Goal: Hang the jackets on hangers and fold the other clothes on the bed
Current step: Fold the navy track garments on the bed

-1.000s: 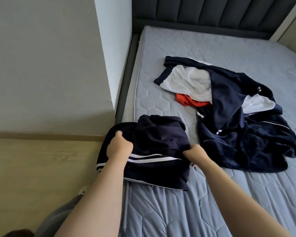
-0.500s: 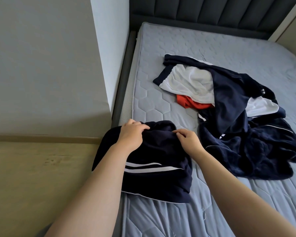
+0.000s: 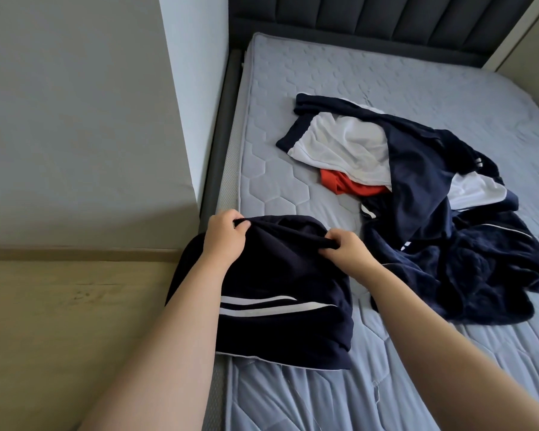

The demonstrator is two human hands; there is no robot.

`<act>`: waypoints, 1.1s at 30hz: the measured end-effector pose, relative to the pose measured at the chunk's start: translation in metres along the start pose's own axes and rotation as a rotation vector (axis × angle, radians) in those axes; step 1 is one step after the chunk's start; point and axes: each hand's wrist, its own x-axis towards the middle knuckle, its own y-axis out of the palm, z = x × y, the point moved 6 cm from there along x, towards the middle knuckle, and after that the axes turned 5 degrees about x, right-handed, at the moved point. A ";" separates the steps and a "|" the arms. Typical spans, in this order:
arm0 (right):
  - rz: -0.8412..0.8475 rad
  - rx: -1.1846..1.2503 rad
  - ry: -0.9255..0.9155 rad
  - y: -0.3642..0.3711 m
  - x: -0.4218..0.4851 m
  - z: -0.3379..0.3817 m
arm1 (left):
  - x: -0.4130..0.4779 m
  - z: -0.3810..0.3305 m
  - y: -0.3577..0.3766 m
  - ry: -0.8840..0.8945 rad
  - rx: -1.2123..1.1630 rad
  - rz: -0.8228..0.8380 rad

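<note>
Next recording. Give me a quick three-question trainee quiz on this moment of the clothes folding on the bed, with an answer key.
1. True or false: the left hand and the right hand both pinch the far edge of the folded navy garment.
2. Where does the orange-red cloth lie?
A) on the floor
B) in the loose pile, partly under the white-and-navy garment
C) in the left hand
3. Fill in: the two curved stripes on the folded navy garment are ___.

Key: 1 true; 2 B; 3 white.
</note>
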 end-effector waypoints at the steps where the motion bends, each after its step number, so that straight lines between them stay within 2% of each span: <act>1: 0.053 0.092 0.037 0.002 0.000 -0.001 | -0.001 0.002 0.000 -0.011 -0.008 0.003; 4: 0.178 0.309 0.210 0.000 0.006 -0.006 | -0.002 0.006 0.000 0.001 0.074 -0.016; 7: 0.286 0.142 0.293 -0.002 0.017 -0.010 | -0.004 0.007 0.005 -0.053 0.143 0.012; 9: 0.356 0.066 0.260 0.001 0.022 -0.008 | -0.005 0.008 0.009 -0.103 0.149 0.037; 10: 0.355 0.101 0.230 0.002 0.024 -0.006 | -0.005 0.008 0.010 -0.124 0.142 0.050; 13: 0.145 0.345 0.204 -0.002 0.031 -0.008 | -0.005 0.012 0.015 -0.146 0.143 0.125; 15: -0.067 0.373 0.200 -0.006 0.032 -0.017 | -0.006 0.013 0.018 -0.139 0.166 0.176; 17: -0.178 0.385 0.201 -0.004 0.030 -0.026 | -0.005 0.015 0.017 -0.163 0.144 0.149; 22: -0.169 0.547 0.241 0.005 0.034 -0.024 | 0.000 0.019 0.018 -0.243 -0.212 0.099; 25: -0.078 0.408 0.147 0.004 0.041 -0.008 | 0.002 0.020 0.015 -0.296 -0.356 0.055; 28: 0.027 0.126 0.046 0.007 0.044 0.009 | 0.006 0.018 0.012 -0.251 -0.295 0.019; 30: -0.016 0.134 0.033 0.000 0.047 0.014 | 0.007 0.011 0.014 -0.179 -0.228 0.090; 33: -0.033 0.194 0.041 -0.008 0.049 0.017 | 0.008 -0.005 0.024 0.022 -0.002 0.220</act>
